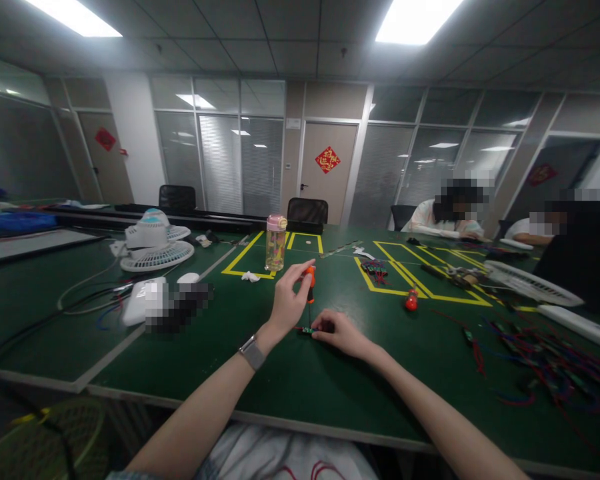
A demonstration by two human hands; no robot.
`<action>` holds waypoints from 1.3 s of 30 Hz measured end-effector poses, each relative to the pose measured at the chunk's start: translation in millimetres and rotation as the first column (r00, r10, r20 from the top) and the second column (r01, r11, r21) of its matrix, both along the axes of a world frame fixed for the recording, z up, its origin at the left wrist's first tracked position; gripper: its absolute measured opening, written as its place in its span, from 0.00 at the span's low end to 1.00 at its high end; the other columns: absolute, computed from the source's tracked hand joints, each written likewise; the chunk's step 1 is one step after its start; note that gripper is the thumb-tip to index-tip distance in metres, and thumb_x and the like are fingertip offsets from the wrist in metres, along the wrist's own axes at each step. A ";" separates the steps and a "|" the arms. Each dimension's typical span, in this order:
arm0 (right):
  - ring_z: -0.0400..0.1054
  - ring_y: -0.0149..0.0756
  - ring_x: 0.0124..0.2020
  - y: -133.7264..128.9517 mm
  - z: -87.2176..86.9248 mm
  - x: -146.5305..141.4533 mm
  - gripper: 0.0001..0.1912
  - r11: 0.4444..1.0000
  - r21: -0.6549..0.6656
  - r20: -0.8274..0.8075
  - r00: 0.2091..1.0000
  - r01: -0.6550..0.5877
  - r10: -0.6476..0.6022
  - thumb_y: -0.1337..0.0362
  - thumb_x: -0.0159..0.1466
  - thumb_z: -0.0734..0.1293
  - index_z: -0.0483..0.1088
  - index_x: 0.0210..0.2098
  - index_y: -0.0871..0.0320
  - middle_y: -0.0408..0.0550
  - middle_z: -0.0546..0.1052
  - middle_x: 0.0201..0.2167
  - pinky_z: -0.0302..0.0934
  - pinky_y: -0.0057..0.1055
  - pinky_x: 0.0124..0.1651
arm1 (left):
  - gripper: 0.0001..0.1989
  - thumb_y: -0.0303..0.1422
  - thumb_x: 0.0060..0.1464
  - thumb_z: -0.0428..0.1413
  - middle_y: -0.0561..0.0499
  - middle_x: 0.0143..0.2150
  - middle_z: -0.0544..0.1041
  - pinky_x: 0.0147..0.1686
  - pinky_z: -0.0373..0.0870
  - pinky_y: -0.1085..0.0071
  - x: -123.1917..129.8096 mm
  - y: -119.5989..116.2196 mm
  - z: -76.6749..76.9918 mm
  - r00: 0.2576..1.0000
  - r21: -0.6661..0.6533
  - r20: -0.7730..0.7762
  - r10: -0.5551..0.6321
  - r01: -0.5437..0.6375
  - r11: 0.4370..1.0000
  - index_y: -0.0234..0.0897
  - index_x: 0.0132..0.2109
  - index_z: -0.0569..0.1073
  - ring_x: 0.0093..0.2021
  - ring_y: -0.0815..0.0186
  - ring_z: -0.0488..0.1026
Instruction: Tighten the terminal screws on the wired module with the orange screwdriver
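The green table's [280, 393] near edge ran just in front of the person, with a strip of tabletop between it and the small green circuit board [307, 331]. The right hand [347, 335], fingers curled, had its fingertips drawn together at the board's right end. The left hand [291, 297], partly closed, gripped the orange-and-black screwdriver [311, 283], its shaft pointing down to the board. Green surface spread on both sides of the 2 hands, bounded rightward by tangled wired boards [550, 367] and leftward by a white box-like device [145, 300]. Farther off lay a crumpled tissue [251, 276], then a pink-lidded bottle [276, 243] stood near yellow tape; beyond the far edge was 1 black chair [307, 211].
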State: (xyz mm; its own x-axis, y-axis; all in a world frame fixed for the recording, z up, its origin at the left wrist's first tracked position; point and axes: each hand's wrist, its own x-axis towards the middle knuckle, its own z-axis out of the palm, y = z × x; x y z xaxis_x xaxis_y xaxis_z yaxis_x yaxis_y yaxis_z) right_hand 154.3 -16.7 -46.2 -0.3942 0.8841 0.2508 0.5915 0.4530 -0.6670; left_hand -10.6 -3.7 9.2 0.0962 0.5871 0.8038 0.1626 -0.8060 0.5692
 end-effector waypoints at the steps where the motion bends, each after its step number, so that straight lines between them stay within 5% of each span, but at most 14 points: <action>1: 0.64 0.30 0.28 -0.3 0.3 -0.2 0.05 1.000 0.000 0.001 1.000 0.003 -0.003 0.70 0.54 0.69 0.73 0.32 0.61 0.43 0.71 0.27 0.58 0.26 0.32 | 0.15 0.31 0.61 0.48 0.47 0.46 0.73 0.44 0.69 0.69 0.3 0.2 -0.1 1.000 0.003 0.006 0.007 -0.007 1.000 0.38 0.53 0.70 0.45 0.65 0.71; 7: 0.64 0.30 0.29 -3.4 5.2 -1.8 0.04 1.000 -0.011 0.023 1.000 0.009 -0.009 0.70 0.55 0.69 0.73 0.32 0.60 0.43 0.71 0.27 0.59 0.26 0.33 | 0.14 0.31 0.60 0.50 0.48 0.42 0.72 0.40 0.70 0.71 0.7 0.9 0.1 1.000 0.007 -0.002 0.029 -0.029 1.000 0.38 0.51 0.71 0.41 0.67 0.70; 14: 0.65 0.31 0.29 -4.1 6.0 -1.7 0.04 1.000 -0.022 0.010 1.000 0.012 -0.012 0.70 0.55 0.69 0.73 0.32 0.61 0.44 0.72 0.28 0.60 0.27 0.34 | 0.16 0.31 0.63 0.45 0.47 0.49 0.73 0.49 0.67 0.66 -1.3 1.8 -0.7 1.000 -0.004 0.001 -0.009 0.009 1.000 0.39 0.54 0.70 0.49 0.64 0.70; 24: 0.64 0.30 0.29 -2.3 3.6 -1.2 0.05 1.000 -0.020 0.018 1.000 0.013 -0.012 0.70 0.54 0.69 0.73 0.32 0.60 0.43 0.71 0.28 0.59 0.26 0.33 | 0.09 0.32 0.56 0.55 0.49 0.39 0.70 0.39 0.69 0.73 0.1 1.9 -0.2 0.997 0.022 0.026 0.075 -0.076 0.997 0.38 0.45 0.74 0.39 0.67 0.69; 29: 0.64 0.30 0.29 -2.7 4.4 -1.1 0.05 1.000 -0.019 0.029 1.000 0.013 -0.013 0.70 0.55 0.69 0.73 0.32 0.60 0.44 0.72 0.28 0.59 0.27 0.33 | 0.13 0.31 0.62 0.47 0.47 0.45 0.73 0.43 0.68 0.72 -1.3 -0.6 2.3 1.000 0.007 0.000 0.000 0.000 1.000 0.39 0.50 0.72 0.46 0.66 0.70; 39: 0.65 0.30 0.30 -3.0 5.5 -1.3 0.04 1.000 -0.007 0.024 1.000 0.003 -0.002 0.70 0.54 0.69 0.73 0.32 0.60 0.44 0.72 0.28 0.59 0.27 0.34 | 0.15 0.32 0.61 0.47 0.46 0.47 0.76 0.46 0.69 0.69 0.1 1.5 -1.1 0.999 -0.042 0.029 -0.045 0.046 0.998 0.38 0.52 0.71 0.46 0.65 0.73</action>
State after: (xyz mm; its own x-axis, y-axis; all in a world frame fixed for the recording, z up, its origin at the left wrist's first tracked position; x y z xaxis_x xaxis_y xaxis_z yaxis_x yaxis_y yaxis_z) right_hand 153.0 -19.7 -40.8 -0.3978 0.8868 0.2353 0.6085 0.4469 -0.6558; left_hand -10.5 -2.2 8.2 0.1017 0.6164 0.7808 0.1098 -0.7871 0.6070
